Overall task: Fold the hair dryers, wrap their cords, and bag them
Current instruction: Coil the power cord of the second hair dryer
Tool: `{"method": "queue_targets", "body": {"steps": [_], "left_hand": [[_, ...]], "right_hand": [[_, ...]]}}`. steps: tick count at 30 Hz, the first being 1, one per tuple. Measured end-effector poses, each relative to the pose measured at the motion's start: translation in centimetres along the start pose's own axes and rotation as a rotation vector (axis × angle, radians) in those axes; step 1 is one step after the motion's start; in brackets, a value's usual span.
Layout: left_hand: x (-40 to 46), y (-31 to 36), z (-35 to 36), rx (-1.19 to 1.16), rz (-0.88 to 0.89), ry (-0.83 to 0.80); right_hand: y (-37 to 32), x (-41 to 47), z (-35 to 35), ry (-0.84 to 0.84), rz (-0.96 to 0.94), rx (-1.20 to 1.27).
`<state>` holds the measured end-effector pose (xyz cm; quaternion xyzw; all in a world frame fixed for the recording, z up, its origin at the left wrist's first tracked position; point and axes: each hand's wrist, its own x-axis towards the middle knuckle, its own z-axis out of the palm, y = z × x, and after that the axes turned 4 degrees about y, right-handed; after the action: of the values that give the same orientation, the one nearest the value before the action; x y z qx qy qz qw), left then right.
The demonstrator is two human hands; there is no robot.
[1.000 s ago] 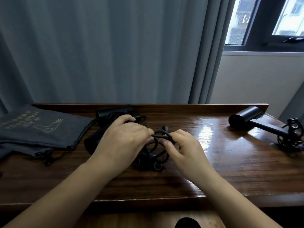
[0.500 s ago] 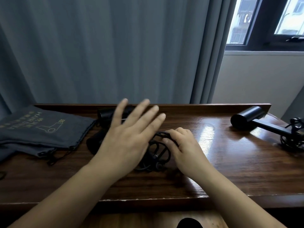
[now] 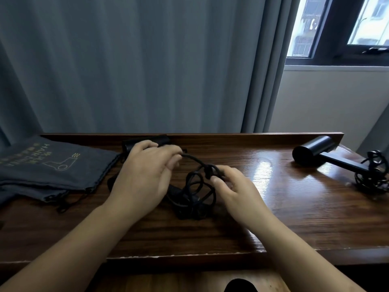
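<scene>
Mostly hidden dryer (image 3: 145,142); left hand (image 3: 145,178) and right hand (image 3: 235,186) pinch its cord (image 3: 195,186).

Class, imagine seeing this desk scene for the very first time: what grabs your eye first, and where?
Two bare hands meet at the desk's centre: the left hand and right hand grip a tangled black cord. Far right lies an unfolded black hair dryer; far left, grey drawstring bags.

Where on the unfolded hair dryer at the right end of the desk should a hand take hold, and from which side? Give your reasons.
Probably the straight handle of the right hair dryer, taken from above. It lies flat on the desk, slim enough for fingers to close round, and bare. The barrel looks thicker, and the coiled cord bunches at the handle's far end, so grip mid-handle.
</scene>
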<state>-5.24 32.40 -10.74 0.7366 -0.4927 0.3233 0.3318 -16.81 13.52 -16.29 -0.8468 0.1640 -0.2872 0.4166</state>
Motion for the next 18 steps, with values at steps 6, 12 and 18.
{"method": "queue_targets", "body": {"steps": [6,12,18], "left_hand": [[-0.3,-1.6,0.5,-0.099,-0.363,0.015],[0.1,-2.8,1.6,-0.172,-0.576,0.016],[2.1,-3.0,3.4,-0.383,-0.814,0.025]], "right_hand": [[-0.6,0.3,0.0,0.013,0.270,0.673],[-0.9,0.9,-0.6,-0.037,0.514,1.132],[-0.1,0.2,-0.6,-0.086,0.585,0.961]]}}
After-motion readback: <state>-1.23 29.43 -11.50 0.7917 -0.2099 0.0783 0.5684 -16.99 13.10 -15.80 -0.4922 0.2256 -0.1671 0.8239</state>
